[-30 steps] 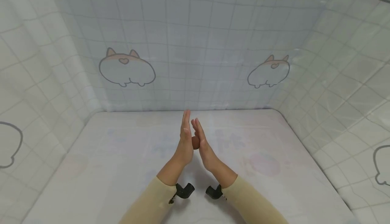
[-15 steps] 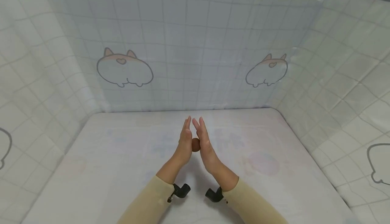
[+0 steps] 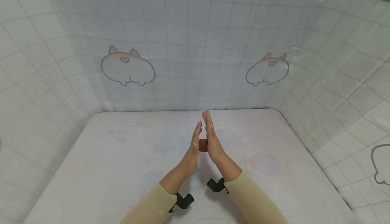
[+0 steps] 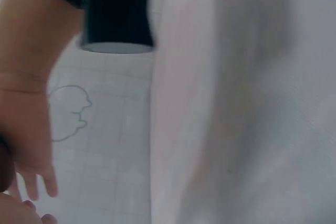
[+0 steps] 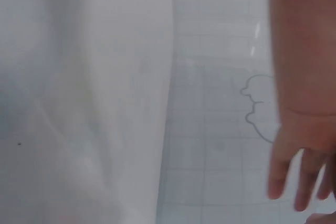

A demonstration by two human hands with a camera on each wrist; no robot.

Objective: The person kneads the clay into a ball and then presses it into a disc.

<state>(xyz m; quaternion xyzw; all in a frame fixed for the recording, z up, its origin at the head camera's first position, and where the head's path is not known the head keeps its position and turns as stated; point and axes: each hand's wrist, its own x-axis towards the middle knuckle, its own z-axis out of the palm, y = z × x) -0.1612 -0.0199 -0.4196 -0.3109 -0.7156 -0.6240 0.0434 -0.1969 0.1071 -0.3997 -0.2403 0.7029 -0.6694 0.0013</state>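
Note:
A small brown ball (image 3: 203, 145) sits pressed between two flat palms in the middle of the head view, held over the table. On its left side my left hand (image 3: 192, 153) stands on edge, fingers straight. My right hand (image 3: 214, 146) faces it from the other side, also straight-fingered, its fingertips reaching farther forward than the left ones. In the left wrist view part of the dark ball (image 4: 5, 167) shows at the left border, beside a palm with its fingers extended. The right wrist view catches a palm and spread fingers (image 5: 310, 179) at its right edge.
A pale, faintly patterned cloth covers the table (image 3: 122, 169). Grid-patterned sheeting (image 3: 195, 47) with cartoon animal drawings rises behind and at both sides. Black wrist cameras (image 3: 185, 201) stick inward from both cream sleeves (image 3: 256, 200).
The palms have slid against each other: the left hand has drawn back while the right has gone forward. Both hands and the ball have shifted slightly to the right.

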